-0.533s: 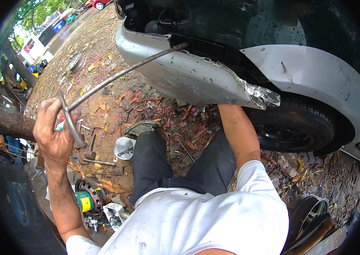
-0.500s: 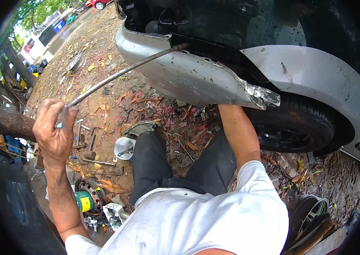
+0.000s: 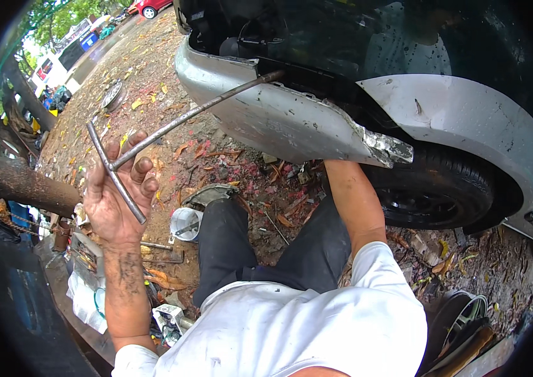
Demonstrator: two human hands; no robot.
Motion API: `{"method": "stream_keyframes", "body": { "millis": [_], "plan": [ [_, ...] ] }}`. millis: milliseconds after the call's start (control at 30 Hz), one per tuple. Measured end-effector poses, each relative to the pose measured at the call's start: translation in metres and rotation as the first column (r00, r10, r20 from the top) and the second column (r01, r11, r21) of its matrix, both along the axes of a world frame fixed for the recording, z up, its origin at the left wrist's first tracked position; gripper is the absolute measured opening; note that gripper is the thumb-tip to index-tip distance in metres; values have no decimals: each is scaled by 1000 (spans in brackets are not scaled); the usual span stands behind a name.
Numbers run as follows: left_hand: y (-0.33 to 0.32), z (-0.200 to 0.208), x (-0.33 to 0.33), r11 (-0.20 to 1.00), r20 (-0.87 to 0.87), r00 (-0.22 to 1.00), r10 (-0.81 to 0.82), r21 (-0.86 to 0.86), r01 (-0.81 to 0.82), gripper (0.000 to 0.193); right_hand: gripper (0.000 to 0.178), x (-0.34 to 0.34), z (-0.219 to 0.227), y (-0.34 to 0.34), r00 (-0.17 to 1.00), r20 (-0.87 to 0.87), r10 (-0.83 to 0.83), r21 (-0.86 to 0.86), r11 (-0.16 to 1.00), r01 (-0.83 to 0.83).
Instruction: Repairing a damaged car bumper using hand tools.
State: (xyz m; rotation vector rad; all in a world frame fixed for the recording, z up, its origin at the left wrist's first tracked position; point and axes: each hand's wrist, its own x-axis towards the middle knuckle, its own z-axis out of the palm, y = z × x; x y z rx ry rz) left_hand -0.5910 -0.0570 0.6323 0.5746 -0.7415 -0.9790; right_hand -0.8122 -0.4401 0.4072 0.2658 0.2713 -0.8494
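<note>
A metal T-handle bar (image 3: 207, 105) runs up from my left hand (image 3: 119, 207) into the gap above a silver bumper (image 3: 273, 119). My left palm faces up, with the crossbar lying over it and the fingers loosely curled and spread around the shaft. The bar's far tip sits in the dark opening at the bumper's upper edge; what it touches there is hidden. The bumper is dirty, with a torn, crumpled end near the wheel (image 3: 433, 182). My right forearm reaches under the bumper's lower edge, and that hand is hidden behind it.
A white bucket (image 3: 185, 224) stands beside my left knee, with hand tools on the ground nearby. A tree trunk (image 3: 21, 183) lies across the left side. Wheel rims (image 3: 467, 317) lie at lower right. Leaves and debris cover the dirt ground.
My left hand has moved right and turned from a closed grip to palm up with looser fingers. The crossbar now shows, and the bar's near end has shifted slightly right.
</note>
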Motion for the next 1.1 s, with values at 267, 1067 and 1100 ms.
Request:
{"method": "stream_keyframes", "body": {
  "millis": [267, 1067, 1100],
  "plan": [
    [-23, -13, -3, 977, 539, 834, 119, -211, -4, 45, 32, -9, 11, 14, 999, -15, -44, -82, 996, 43],
    [-94, -31, -42, 597, 191, 646, 739, -632, -495, 23, 42, 34, 193, 224, 127, 140, -982, -900, -180, -396],
    [-94, -29, -44, 611, 157, 674, 722, -602, -514, 23, 40, 47, 199, 217, 76, 272, -959, -819, -272, -505]
  ]
}}
